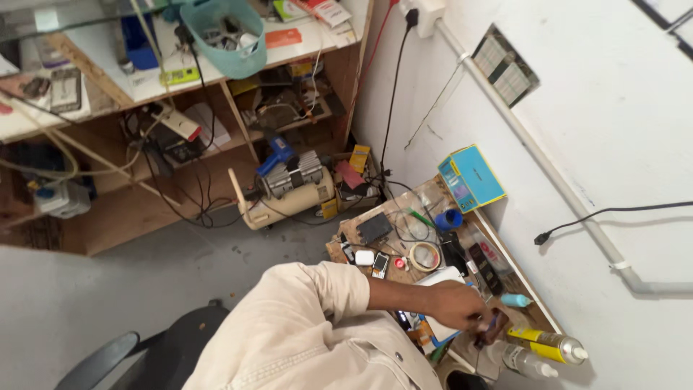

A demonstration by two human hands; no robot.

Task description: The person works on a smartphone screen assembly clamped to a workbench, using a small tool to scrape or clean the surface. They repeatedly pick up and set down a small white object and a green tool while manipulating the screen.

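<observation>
My right hand (458, 303) reaches from a beige sleeve out over a low wooden worktable (346, 249) by the white wall. Its fingers are closed around a small dark object (495, 325) near the table's right end; what the object is cannot be made out. Under the hand lies a white flat device (442, 276). A teal-capped item (516, 300), a yellow spray can (548, 345) and a clear bottle (523, 361) lie just beyond the hand. My left hand is out of view.
The table also holds a tape roll (424, 256), a blue cup (449, 219), a blue box (471, 177), phones (375, 227) and small tools. A cream air compressor (289, 191) sits on the floor by cluttered wooden shelves (238, 115). A dark chair (144, 354) is at lower left.
</observation>
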